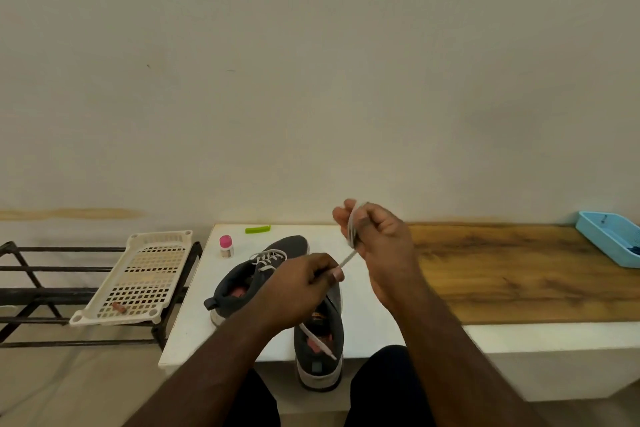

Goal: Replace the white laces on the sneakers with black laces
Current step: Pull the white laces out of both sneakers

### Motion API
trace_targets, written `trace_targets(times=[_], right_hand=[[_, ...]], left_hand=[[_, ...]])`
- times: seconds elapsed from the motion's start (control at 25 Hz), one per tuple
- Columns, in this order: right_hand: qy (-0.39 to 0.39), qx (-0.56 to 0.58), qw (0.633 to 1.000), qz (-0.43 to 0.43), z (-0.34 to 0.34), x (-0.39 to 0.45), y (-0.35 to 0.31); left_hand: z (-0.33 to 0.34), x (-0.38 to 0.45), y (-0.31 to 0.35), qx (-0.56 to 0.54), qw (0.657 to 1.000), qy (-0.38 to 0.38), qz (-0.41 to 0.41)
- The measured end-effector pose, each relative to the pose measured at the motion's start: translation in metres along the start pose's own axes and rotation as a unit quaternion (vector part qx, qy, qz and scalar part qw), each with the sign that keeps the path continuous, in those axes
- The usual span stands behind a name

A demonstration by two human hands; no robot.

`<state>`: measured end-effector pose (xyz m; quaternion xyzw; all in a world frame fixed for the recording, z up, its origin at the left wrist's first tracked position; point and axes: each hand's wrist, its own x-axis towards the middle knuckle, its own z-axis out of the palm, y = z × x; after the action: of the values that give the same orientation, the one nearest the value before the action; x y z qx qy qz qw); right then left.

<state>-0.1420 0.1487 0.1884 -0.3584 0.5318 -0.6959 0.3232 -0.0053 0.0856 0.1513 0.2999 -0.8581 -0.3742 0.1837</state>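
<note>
Early yet: both hands, left hand (304,282) and right hand (374,236), pinch a freed white lace (347,258) at centre frame (the far sneaker (256,274) remains white-laced).

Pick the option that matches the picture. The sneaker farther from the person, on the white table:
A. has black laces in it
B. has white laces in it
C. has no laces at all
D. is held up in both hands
B: the far sneaker lies on the white table with white laces threaded through its eyelets, while the hands work a loose white lace pulled from the nearer shoe.
</note>
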Motion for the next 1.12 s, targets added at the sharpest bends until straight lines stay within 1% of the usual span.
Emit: trace_targets(times=[0.04,0.08,0.12,0.16,0.2,0.24,0.28,0.32,0.36,0.4,0.44,0.48,0.52,0.56,0.6,0.64,0.68,0.72,0.76,0.8,0.88,0.92,1.0,1.04,1.12], right_hand=[[0.0,-0.169,0.985,-0.027,-0.002,0.001,0.006],[-0.02,-0.283,0.959,-0.013,-0.003,0.0,0.01],[-0.055,-0.316,0.946,0.037,-0.006,-0.002,0.012],[-0.099,-0.276,0.949,0.111,-0.007,-0.006,0.01],[-0.15,-0.198,0.949,0.193,-0.009,-0.011,0.007],[-0.192,-0.099,0.944,0.249,-0.009,-0.017,0.002],[-0.211,0.002,0.939,0.272,-0.008,-0.02,-0.003],[-0.205,0.088,0.938,0.264,-0.007,-0.021,-0.006],[-0.175,0.157,0.942,0.238,-0.004,-0.02,-0.006],[-0.125,0.21,0.948,0.205,-0.001,-0.017,-0.004],[-0.07,0.239,0.954,0.168,0.001,-0.013,-0.002],[-0.027,0.236,0.963,0.127,0.003,-0.009,0.001],[0.003,0.191,0.978,0.083,0.004,-0.006,0.005],[0.022,0.094,0.995,0.039,0.004,-0.004,0.008],[0.029,-0.044,0.999,-0.001,0.003,-0.003,0.015],[0.019,-0.184,0.982,-0.027,0.0,-0.002,0.024],[-0.004,-0.288,0.957,-0.029,-0.002,-0.002,0.032],[-0.031,-0.339,0.94,-0.01,-0.003,-0.001,0.038],[-0.054,-0.348,0.936,0.024,-0.004,-0.001,0.041],[-0.071,-0.326,0.94,0.07,-0.005,-0.003,0.041],[-0.103,-0.225,0.952,0.177,-0.005,-0.007,0.035],[-0.121,-0.171,0.954,0.216,-0.005,-0.01,0.03],[-0.149,-0.081,0.954,0.248,-0.006,-0.013,0.023],[-0.153,-0.053,0.954,0.251,-0.007,-0.014,0.022],[-0.146,-0.022,0.956,0.254,-0.006,-0.014,0.023]], left_hand=[[-0.005,0.001,0.001,0.015,1.0,0.014,0.014],[-0.01,0.002,0.002,0.019,0.999,0.034,0.027],[-0.017,0.003,0.002,0.012,0.998,0.058,0.036],[-0.022,0.005,0.001,-0.005,0.996,0.083,0.039],[-0.025,0.008,-0.001,-0.035,0.993,0.107,0.036],[-0.026,0.009,-0.002,-0.076,0.989,0.127,0.028],[-0.026,0.01,-0.003,-0.115,0.983,0.14,0.016],[-0.023,0.01,-0.004,-0.143,0.979,0.143,0.003],[-0.018,0.01,-0.005,-0.148,0.98,0.132,-0.009],[-0.012,0.009,-0.006,-0.124,0.986,0.107,-0.02],[-0.007,0.007,-0.005,-0.078,0.994,0.076,-0.027],[-0.001,0.005,-0.004,-0.026,0.998,0.05,-0.028],[0.003,0.003,-0.001,0.017,0.999,0.031,-0.024],[0.006,0.002,0.001,0.047,0.999,0.018,-0.017],[0.006,0.001,0.003,0.073,0.997,0.01,-0.008],[0.003,0.0,0.005,0.095,0.995,0.008,0.003],[-0.001,0.001,0.006,0.113,0.993,0.013,0.016],[-0.006,0.001,0.006,0.12,0.992,0.026,0.027],[-0.011,0.002,0.006,0.117,0.991,0.047,0.037],[-0.016,0.002,0.005,0.105,0.991,0.073,0.042],[-0.021,0.005,0.003,0.067,0.99,0.119,0.037],[-0.022,0.006,-0.001,0.037,0.99,0.134,0.026],[-0.022,0.007,-0.008,-0.055,0.989,0.136,0.001],[-0.021,0.005,-0.011,-0.098,0.988,0.121,-0.008],[-0.016,0.002,-0.015,-0.149,0.985,0.092,-0.01]])
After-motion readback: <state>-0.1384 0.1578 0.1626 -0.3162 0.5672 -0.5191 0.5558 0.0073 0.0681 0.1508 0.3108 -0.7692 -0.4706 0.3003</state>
